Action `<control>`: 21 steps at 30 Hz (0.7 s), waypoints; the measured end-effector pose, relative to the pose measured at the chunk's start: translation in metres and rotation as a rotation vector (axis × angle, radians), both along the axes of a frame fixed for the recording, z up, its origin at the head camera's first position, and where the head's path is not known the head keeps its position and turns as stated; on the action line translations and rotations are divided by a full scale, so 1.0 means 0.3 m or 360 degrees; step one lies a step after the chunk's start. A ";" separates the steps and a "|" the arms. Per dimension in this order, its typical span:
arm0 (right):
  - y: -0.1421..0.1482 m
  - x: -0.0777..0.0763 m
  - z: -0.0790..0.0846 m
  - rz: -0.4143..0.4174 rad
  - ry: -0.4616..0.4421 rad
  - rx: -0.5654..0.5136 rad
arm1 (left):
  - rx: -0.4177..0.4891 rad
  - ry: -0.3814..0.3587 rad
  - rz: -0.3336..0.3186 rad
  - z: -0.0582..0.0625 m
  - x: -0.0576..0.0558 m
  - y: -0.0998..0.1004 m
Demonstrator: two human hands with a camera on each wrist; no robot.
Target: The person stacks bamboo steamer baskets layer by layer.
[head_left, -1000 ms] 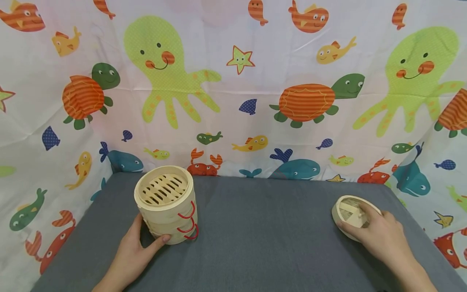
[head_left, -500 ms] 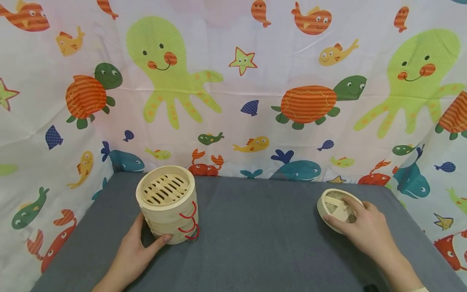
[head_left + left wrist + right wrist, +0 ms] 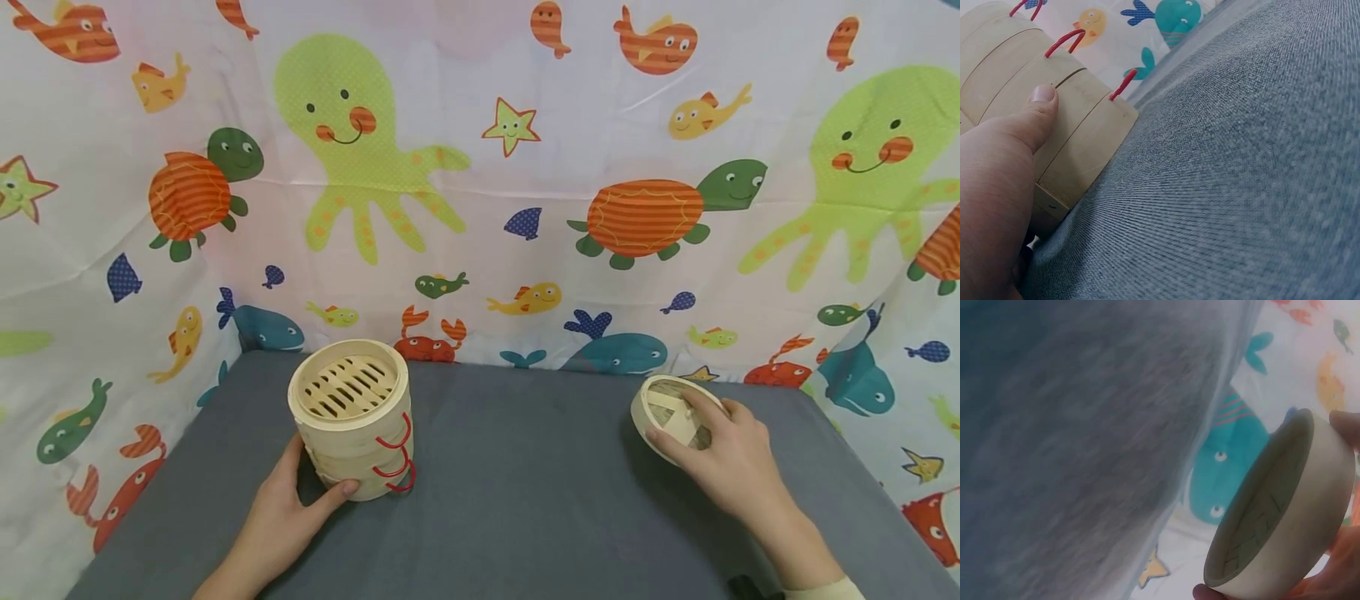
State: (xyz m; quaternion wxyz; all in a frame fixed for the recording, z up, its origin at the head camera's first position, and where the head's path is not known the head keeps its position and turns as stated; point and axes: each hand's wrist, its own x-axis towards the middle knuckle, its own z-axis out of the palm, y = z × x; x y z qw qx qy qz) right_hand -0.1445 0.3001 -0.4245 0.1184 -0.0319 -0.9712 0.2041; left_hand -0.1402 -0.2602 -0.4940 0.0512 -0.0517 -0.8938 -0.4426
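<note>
A stack of bamboo steamer baskets (image 3: 351, 442) stands upright on the left of the table, its slatted top uncovered and red loops on its side. My left hand (image 3: 281, 517) grips its lower part, the thumb (image 3: 1041, 112) in front and the fingers hidden behind. On the right, my right hand (image 3: 731, 467) holds a round bamboo steamer lid (image 3: 671, 417) by its rim, tilted and raised off the table. The right wrist view shows the lid (image 3: 1307, 531) from its hollow side, with fingertips (image 3: 1344, 425) at its edge.
Dark grey cloth (image 3: 510, 475) covers the table. A white curtain (image 3: 465, 75) printed with sea animals encloses the back and both sides. Something small and black (image 3: 745, 587) shows beside the right wrist at the lower edge.
My right hand has moved the lid leftward and away from me, toward the back of the table. The left hand keeps its grip on the stack; the view has shifted slightly.
</note>
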 end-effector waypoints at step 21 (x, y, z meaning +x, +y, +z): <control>-0.182 -0.048 0.066 0.0131 0.0183 -0.0180 | 0.0013 0.0031 -0.0001 0.000 0.001 0.002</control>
